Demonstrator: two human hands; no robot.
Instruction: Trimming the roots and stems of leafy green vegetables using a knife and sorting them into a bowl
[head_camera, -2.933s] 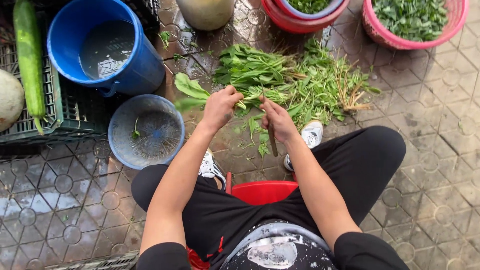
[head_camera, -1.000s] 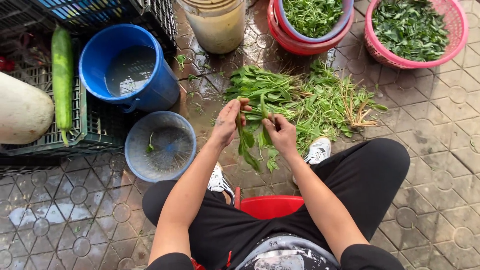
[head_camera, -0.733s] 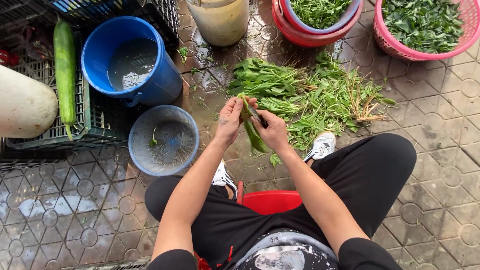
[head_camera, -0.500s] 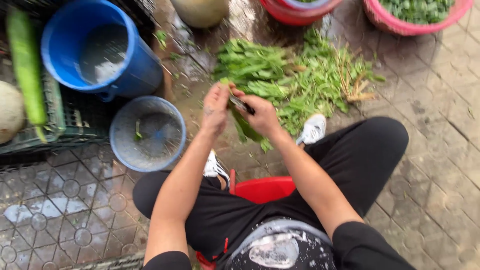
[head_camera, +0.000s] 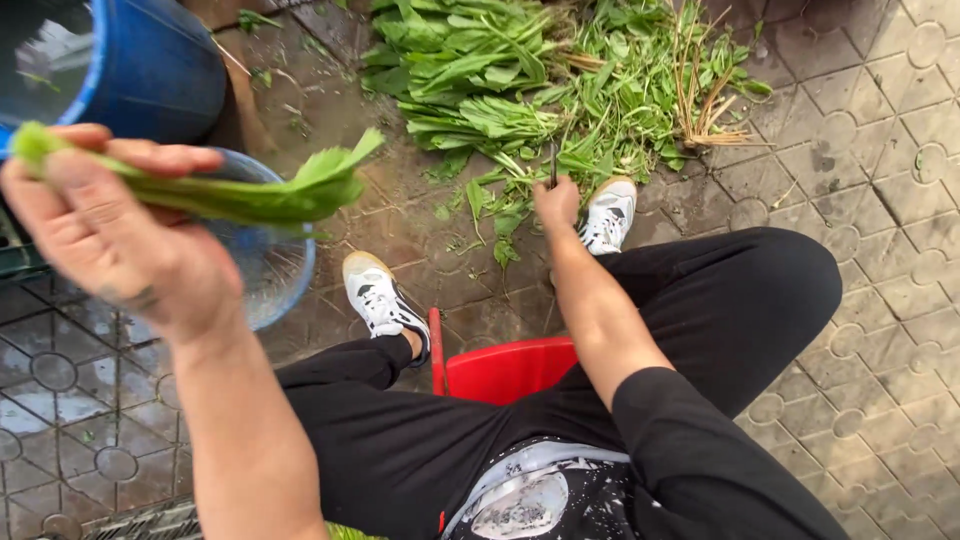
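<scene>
Left hand: the left hand (head_camera: 110, 235) is raised close to the camera, fingers closed around the stalk end of a leafy green stem (head_camera: 240, 195), whose leaf tip points toward the right.
Below the left hand: a shallow clear-blue basin (head_camera: 275, 275) sits on the wet paving, partly hidden behind the hand and stem; a tall blue bucket (head_camera: 150, 70) stands just beyond it at the upper left corner of the view.
Right hand: the right hand (head_camera: 556, 200) reaches down to the ground, closed on a thin dark tool (head_camera: 552, 165), perhaps a knife, that stands up from the fist; its blade is too small to make out.
Greens: a loose pile of greens (head_camera: 560, 80) lies on the paving just beyond the right hand, spread toward the top edge.
Feet and seat: two white sneakers (head_camera: 610, 215) rest on the paving near the pile; a red stool (head_camera: 505, 365) shows between the black-trousered legs.
</scene>
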